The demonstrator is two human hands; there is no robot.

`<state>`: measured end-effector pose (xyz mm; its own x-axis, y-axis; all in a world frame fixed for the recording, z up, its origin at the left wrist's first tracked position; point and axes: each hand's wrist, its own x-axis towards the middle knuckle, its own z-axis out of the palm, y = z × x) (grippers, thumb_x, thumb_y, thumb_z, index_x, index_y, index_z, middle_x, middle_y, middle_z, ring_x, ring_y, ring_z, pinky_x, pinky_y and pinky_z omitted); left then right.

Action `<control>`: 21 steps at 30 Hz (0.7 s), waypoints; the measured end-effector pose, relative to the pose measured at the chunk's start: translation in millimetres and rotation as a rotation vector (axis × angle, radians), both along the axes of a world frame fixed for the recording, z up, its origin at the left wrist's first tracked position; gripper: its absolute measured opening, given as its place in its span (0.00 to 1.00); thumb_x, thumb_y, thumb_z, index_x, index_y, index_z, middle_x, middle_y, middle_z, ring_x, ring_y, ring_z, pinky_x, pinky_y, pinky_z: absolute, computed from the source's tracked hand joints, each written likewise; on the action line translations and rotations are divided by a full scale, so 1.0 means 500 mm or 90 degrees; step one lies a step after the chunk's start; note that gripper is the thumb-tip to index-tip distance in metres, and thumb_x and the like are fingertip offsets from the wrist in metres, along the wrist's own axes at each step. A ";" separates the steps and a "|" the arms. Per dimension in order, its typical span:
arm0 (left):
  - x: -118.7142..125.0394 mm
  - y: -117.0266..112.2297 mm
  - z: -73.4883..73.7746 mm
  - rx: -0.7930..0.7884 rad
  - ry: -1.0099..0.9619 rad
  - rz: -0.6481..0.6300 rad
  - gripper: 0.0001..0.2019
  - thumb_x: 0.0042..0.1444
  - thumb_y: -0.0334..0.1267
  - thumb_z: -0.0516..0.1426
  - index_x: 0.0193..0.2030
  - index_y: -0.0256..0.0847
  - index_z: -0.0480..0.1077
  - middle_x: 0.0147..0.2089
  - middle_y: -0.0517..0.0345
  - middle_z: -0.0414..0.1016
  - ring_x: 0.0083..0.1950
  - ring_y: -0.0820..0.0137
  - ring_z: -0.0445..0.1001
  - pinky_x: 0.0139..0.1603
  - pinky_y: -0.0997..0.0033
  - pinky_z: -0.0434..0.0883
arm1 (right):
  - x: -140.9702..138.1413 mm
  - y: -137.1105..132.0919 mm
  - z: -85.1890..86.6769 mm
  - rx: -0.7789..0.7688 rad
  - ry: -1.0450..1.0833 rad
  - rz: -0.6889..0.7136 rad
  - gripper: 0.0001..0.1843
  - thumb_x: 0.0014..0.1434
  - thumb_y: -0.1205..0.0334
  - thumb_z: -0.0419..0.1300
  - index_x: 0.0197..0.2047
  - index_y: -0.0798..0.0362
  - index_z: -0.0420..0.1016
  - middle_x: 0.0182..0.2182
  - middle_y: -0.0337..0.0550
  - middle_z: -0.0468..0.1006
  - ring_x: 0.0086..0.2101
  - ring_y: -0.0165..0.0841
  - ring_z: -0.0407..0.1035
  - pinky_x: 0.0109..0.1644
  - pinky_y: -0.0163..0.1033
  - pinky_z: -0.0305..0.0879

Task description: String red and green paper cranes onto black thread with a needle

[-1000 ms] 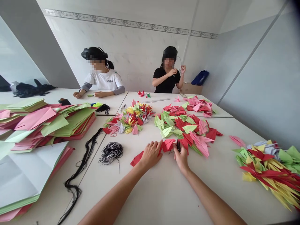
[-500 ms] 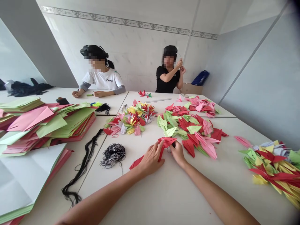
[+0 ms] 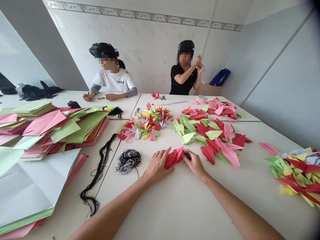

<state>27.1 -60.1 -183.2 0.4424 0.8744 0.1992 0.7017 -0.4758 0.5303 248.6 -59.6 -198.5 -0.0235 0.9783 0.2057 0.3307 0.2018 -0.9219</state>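
My left hand [image 3: 157,165] lies over a red folded paper piece [image 3: 174,156] on the white table [image 3: 190,200], fingers spread and pressing it down. My right hand [image 3: 195,163] is closed around a small dark tool [image 3: 187,155] whose tip touches the same red piece. Just beyond the hands lies a heap of red, pink and green folded papers [image 3: 212,136].
A coil of black cord [image 3: 128,160] and a long black string bundle [image 3: 98,173] lie to the left. Stacks of coloured sheets [image 3: 55,128] fill the left side. More folded paper heaps [image 3: 147,123] [image 3: 297,173] lie around. Two people sit at the far side.
Both hands drew closer together over the red piece, and the red paper was pulled nearer to me. The far person in black raised both hands higher.
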 end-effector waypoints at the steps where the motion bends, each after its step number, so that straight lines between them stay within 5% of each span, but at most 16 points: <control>1: 0.001 -0.001 0.001 -0.006 -0.009 -0.004 0.42 0.54 0.41 0.62 0.75 0.43 0.55 0.59 0.42 0.72 0.58 0.46 0.68 0.63 0.43 0.64 | -0.001 0.000 -0.001 0.000 0.002 0.004 0.20 0.62 0.42 0.60 0.32 0.50 0.73 0.17 0.35 0.69 0.18 0.30 0.59 0.23 0.35 0.56; 4: -0.004 0.002 0.006 -0.029 -0.060 -0.019 0.35 0.59 0.45 0.59 0.73 0.44 0.59 0.56 0.45 0.75 0.57 0.49 0.70 0.63 0.44 0.63 | 0.000 0.001 -0.005 0.022 0.021 -0.033 0.20 0.63 0.43 0.59 0.30 0.50 0.69 0.13 0.31 0.61 0.15 0.29 0.56 0.22 0.34 0.54; 7: -0.020 0.021 0.012 -0.071 -0.144 -0.007 0.25 0.69 0.44 0.44 0.70 0.42 0.62 0.56 0.46 0.76 0.56 0.57 0.74 0.61 0.52 0.68 | 0.011 0.005 0.000 0.088 0.062 -0.136 0.21 0.66 0.42 0.55 0.30 0.49 0.62 0.15 0.29 0.58 0.17 0.28 0.55 0.23 0.34 0.55; 12: -0.041 0.073 0.046 -0.107 -0.275 0.028 0.23 0.70 0.44 0.41 0.62 0.36 0.67 0.55 0.43 0.77 0.51 0.62 0.78 0.53 0.60 0.74 | 0.057 0.031 0.070 0.225 0.112 -0.265 0.16 0.68 0.46 0.53 0.35 0.49 0.61 0.24 0.33 0.65 0.24 0.28 0.59 0.29 0.34 0.60; 16: -0.020 0.108 0.124 -0.091 -0.313 -0.012 0.18 0.66 0.41 0.49 0.59 0.39 0.70 0.53 0.46 0.78 0.52 0.62 0.77 0.56 0.59 0.73 | 0.083 0.058 0.159 0.303 0.099 -0.274 0.15 0.62 0.48 0.60 0.36 0.52 0.69 0.33 0.40 0.72 0.28 0.29 0.60 0.34 0.37 0.62; 21: 0.027 0.131 0.250 -0.104 -0.281 -0.156 0.14 0.62 0.40 0.57 0.53 0.42 0.75 0.51 0.51 0.80 0.48 0.65 0.79 0.51 0.65 0.75 | 0.052 0.075 0.244 0.319 0.098 -0.193 0.15 0.61 0.48 0.63 0.36 0.52 0.74 0.26 0.37 0.69 0.25 0.29 0.58 0.29 0.37 0.57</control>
